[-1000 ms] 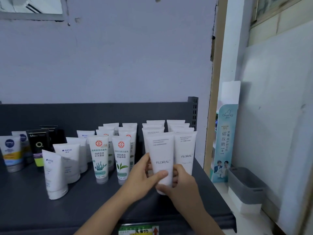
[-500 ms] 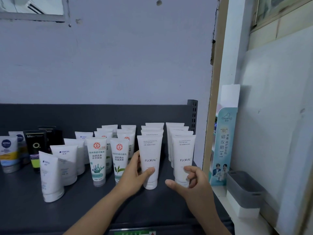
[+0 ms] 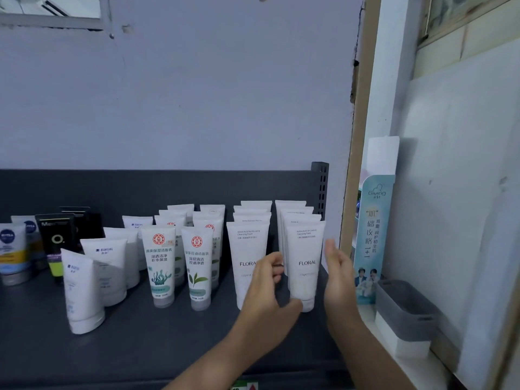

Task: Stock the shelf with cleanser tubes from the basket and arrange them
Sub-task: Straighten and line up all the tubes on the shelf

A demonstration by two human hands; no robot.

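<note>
Two rows of white FLORAL cleanser tubes stand cap-down at the right end of the dark shelf [image 3: 157, 342]. The front left FLORAL tube [image 3: 246, 257] stands partly behind my left hand [image 3: 264, 296], whose fingers are loosely curled in the gap between the two rows and grip nothing. Its thumb points toward the cap of the front right FLORAL tube [image 3: 305, 260]. My right hand [image 3: 337, 280] is held flat with straight fingers just right of that tube, apart from it or barely touching.
Left of the FLORAL rows stand green-print tubes [image 3: 159, 263], plain white tubes [image 3: 81, 294], a black tube [image 3: 56, 240] and blue-label tubes [image 3: 9, 249]. A slotted shelf upright [image 3: 320, 187] closes the right end. A cardboard display sign [image 3: 371, 237] and grey bin [image 3: 405, 308] sit on the ledge at right.
My left hand let go of the front left FLORAL tube and shifted right into the gap. My right hand released the front right tube and opened flat beside it.
</note>
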